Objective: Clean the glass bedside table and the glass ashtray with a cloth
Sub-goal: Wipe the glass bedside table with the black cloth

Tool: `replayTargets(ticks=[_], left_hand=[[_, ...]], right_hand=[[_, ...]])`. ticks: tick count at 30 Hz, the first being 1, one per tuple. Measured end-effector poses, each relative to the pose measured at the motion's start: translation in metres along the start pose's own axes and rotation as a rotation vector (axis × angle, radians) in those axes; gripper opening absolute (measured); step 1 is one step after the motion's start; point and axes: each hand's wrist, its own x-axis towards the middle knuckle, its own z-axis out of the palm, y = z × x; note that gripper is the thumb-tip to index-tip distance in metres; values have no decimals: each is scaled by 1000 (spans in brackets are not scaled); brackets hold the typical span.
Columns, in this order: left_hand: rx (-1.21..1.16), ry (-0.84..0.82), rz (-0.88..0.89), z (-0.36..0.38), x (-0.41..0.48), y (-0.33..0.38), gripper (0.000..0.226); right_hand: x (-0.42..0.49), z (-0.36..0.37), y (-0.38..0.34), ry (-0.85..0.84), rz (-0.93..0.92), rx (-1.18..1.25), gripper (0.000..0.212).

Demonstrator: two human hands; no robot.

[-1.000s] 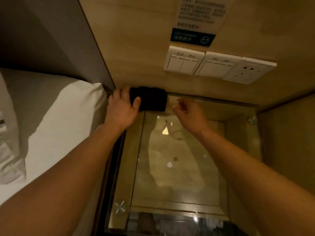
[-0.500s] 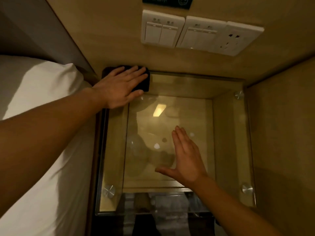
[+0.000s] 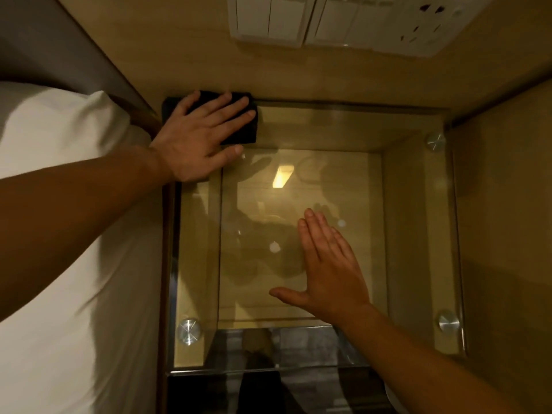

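Since a second ago the right hand (image 3: pixel 331 270) has drawn back from the far edge of the glass table (image 3: pixel 418 234) to the middle of its top, and the left hand (image 3: pixel 203 135) has flattened onto the black cloth (image 3: pixel 242 132) and slid it into the table's far-left corner, where both have barely shifted over the last half second. The left fingers lie straight and slightly fanned, pressing the folded cloth against the glass. The right fingers are straight and close together with the thumb stuck out wide, flat on the glass or just above it; I cannot tell which. No ashtray shows anywhere on or around the table. The step in hand looks like the first wiping pass. To do it well, keep the palm flat so the whole cloth bears evenly, then draw it along the table's far edge and work back toward the near edge in overlapping strokes. Go around the round metal studs (image 3: pixel 188 330) at the table's corners. Pale spots sit mid-table beside the right hand, so lift that hand clear first, or it will leave fresh prints.
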Motion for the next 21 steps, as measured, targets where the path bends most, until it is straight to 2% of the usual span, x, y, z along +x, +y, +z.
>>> replayTargets(ticks=[6, 14, 21], left_hand=[[-17, -14, 5, 3, -9, 6, 77], [-74, -9, -29, 12, -39, 33, 69], [-118, 11, -57, 25, -78, 70, 61]], right_hand=[[1, 1, 0, -8, 2, -10, 125], [1, 2, 0, 30, -9, -37, 123], [1, 0, -2, -11, 1, -78, 126]])
